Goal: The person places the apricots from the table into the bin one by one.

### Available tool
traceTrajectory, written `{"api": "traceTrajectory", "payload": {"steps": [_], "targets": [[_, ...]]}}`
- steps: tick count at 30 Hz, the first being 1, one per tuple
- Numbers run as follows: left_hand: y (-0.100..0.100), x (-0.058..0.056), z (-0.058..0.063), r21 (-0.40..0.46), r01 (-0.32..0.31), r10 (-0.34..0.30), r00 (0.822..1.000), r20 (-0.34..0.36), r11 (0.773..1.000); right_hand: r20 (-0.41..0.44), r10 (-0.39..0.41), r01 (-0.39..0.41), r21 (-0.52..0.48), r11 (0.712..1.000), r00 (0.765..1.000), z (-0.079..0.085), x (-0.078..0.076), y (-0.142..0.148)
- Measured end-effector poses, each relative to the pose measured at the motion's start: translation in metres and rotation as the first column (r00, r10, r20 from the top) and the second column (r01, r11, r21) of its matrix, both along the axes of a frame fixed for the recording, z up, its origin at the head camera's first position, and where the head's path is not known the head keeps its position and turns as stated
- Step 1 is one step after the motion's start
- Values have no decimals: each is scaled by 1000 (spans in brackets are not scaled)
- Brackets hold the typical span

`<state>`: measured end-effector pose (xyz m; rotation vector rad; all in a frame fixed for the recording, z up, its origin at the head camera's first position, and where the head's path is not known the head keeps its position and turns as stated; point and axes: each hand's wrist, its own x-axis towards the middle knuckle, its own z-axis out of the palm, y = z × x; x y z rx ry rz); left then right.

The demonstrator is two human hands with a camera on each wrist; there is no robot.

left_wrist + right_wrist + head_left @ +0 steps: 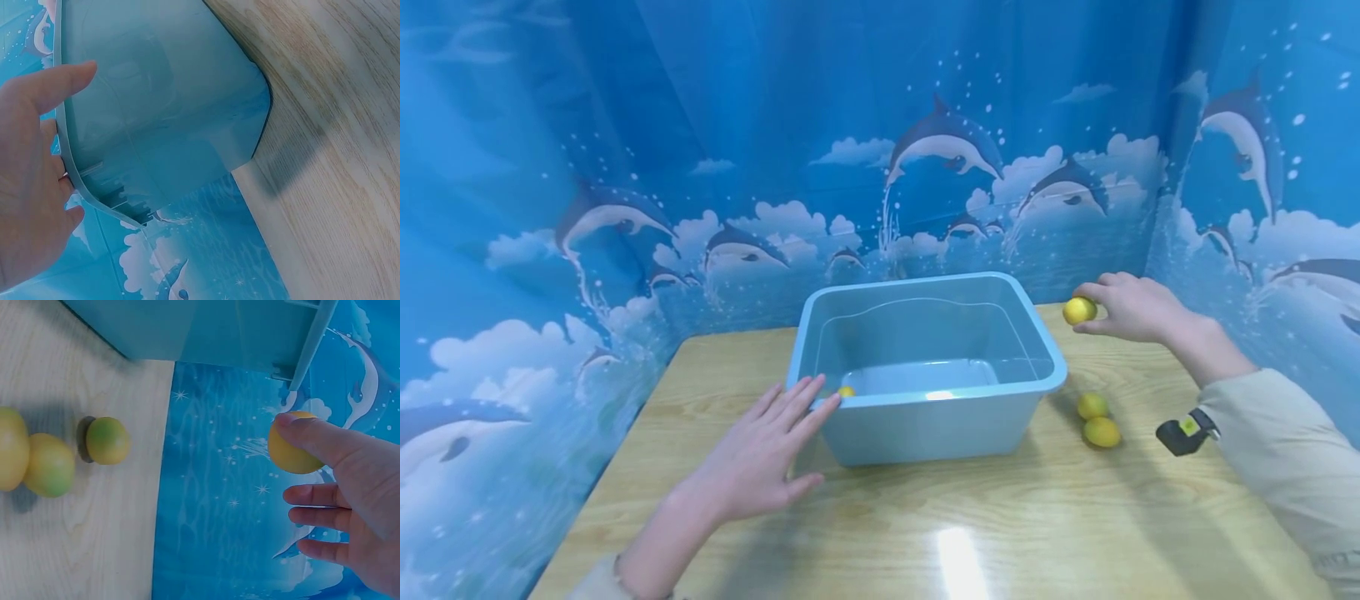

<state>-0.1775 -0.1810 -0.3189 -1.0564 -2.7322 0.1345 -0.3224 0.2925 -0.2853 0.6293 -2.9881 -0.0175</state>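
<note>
A yellow lemon (1079, 311) is pinched between the thumb and fingers of my right hand (1138, 308), raised to the right of a light blue plastic bin (925, 429). In the right wrist view, the held lemon (294, 450) sits by the thumb while the other fingers extend apart from it. My left hand (752, 458) reaches to the bin's near left corner with its fingers straight at the rim; whether they press on it is unclear. Inside the bin, a yellow fruit (847, 391) shows partly behind the front rim.
Two lemons (1102, 432) lie touching on the wooden table (880, 533), right of the bin. The right wrist view shows another greenish-yellow lemon (108, 440) apart from them. A dolphin-print curtain (820, 125) stands behind and beside the table. A small black device (1183, 432) hangs at my right sleeve.
</note>
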Motion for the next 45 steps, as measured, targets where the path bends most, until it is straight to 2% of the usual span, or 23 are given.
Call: {"api": "traceTrajectory", "payload": {"steps": [15, 22, 34, 45], "targets": [[3, 2, 3, 23, -7, 6, 1000, 23, 1000, -33, -3, 3, 4, 1000, 999, 32, -8, -5], [2, 2, 2, 28, -4, 3, 1000, 16, 1000, -55, 25, -24, 13, 1000, 998, 45, -11, -17], [1, 3, 1, 37, -10, 9, 1000, 12, 999, -45, 64, -62, 49, 997, 997, 67, -21, -42], [2, 4, 0, 42, -18, 18, 1000, 18, 999, -6, 79, -79, 5, 997, 997, 69, -27, -64]]}}
